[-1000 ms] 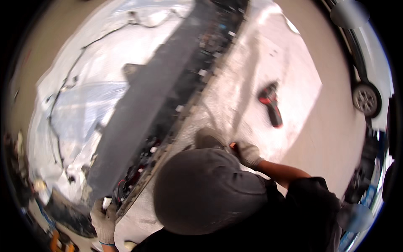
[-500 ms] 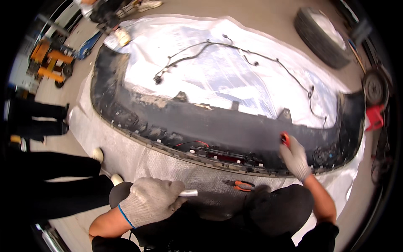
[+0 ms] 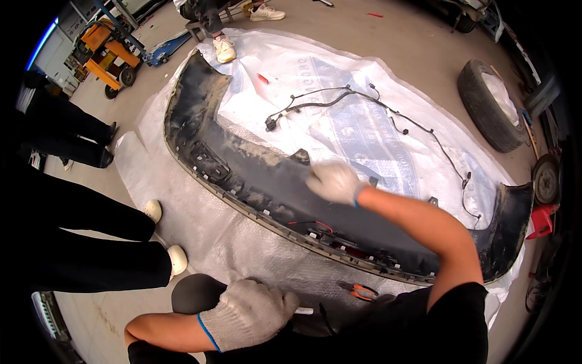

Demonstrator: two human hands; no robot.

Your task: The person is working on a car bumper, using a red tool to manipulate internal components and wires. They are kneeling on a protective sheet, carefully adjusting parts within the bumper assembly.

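Note:
A gloved fist, my left hand (image 3: 251, 312), is near the lower edge, closed round a short whitish rod (image 3: 305, 310) whose end pokes out. My right hand (image 3: 334, 182), also gloved, reaches over the middle of a black car bumper (image 3: 273, 182); motion smears its fingers. The bumper spreads across the sheet with clips along its near edge. Beyond it shows a small red object (image 3: 262, 79) against the white sheet; I cannot tell whether it lies there or is in the air. Pliers (image 3: 362, 292) with orange handles lie on the near side.
A black wiring harness (image 3: 321, 104) lies on the white sheet (image 3: 376, 151) behind the bumper. Two people stand at left, their shoes (image 3: 177, 262) beside the sheet; another person's shoe (image 3: 224, 50) rests on its far edge. A tyre (image 3: 485, 109) is at right, an orange machine (image 3: 106, 54) far left.
My right hand has swung left and away from me across the bumper, and the red object it held is now apart from it, beyond the bumper. My left hand keeps the rod. The view has shifted.

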